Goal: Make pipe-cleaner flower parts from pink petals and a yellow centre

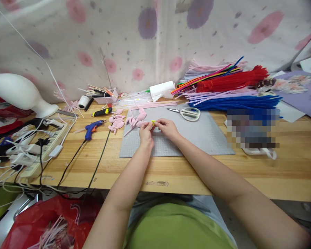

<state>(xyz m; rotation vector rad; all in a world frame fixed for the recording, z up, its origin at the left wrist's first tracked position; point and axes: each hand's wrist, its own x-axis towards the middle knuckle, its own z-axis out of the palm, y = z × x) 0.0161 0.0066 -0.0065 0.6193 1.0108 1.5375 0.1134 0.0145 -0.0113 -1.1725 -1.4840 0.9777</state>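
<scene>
My left hand [146, 133] and my right hand [167, 127] meet over the grey cutting mat [202, 138], fingertips pinched together on a small yellow piece [153, 122]. Both hands are closed on it. Just beyond the fingers lie pink pipe-cleaner petal shapes [134, 119], some on the mat's far left corner and some on the wooden table [287, 162]. White-handled scissors [188, 112] rest on the mat's far edge, right of my hands.
A blue glue gun [92, 128], a yellow-black utility knife [101, 112] and a power strip [45, 145] with cables lie at left. Bundles of red, blue and pink pipe cleaners [230, 91] fill the back right. A white foam head [20, 93] stands far left. A red bag [41, 221] hangs below the table.
</scene>
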